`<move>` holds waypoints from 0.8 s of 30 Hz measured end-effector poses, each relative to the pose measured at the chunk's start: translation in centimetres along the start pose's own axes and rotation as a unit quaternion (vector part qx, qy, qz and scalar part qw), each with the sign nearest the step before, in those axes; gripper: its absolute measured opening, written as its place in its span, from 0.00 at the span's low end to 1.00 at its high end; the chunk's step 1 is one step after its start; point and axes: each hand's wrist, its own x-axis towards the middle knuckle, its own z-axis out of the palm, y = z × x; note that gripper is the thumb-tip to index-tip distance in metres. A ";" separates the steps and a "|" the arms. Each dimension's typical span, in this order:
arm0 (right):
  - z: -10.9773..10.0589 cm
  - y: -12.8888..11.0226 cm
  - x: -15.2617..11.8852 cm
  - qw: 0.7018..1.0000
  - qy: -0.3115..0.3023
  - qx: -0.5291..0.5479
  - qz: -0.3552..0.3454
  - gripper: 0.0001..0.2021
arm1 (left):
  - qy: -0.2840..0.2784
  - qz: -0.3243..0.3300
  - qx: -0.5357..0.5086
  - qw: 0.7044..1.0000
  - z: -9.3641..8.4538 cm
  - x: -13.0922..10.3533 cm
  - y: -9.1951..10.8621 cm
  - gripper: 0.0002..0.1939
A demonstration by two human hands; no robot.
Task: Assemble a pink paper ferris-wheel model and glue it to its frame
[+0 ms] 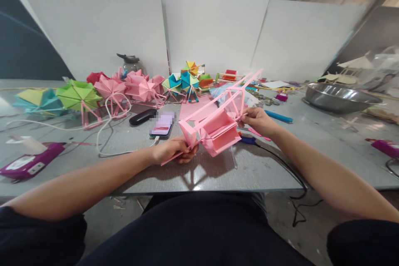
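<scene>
Between my hands, above the front of the table, I hold a pink paper model (220, 133) with folded box-like compartments and long thin struts. My left hand (176, 150) is closed on its lower left struts. At the upper right, the fingers of my right hand (257, 120) pinch another strut of the same model. It is tilted, its right end higher and farther off. A blue-handled tool (248, 139) with a black cord lies below my right hand, partly hidden. Beyond the model lies a pink sheet (199, 106).
Several folded paper models, such as a green one (77, 94), stand along the back left. A phone (162, 124) with a white cable and a black case (142, 117) lie left of centre. A steel bowl (339, 97) stands right; a purple power strip (34, 160) lies left.
</scene>
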 end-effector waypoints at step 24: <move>0.3 -0.4 -0.2 0.998 0.011 -0.056 -0.027 0.28 | 0.004 0.013 0.001 1.000 0.1 0.1 0.0 0.06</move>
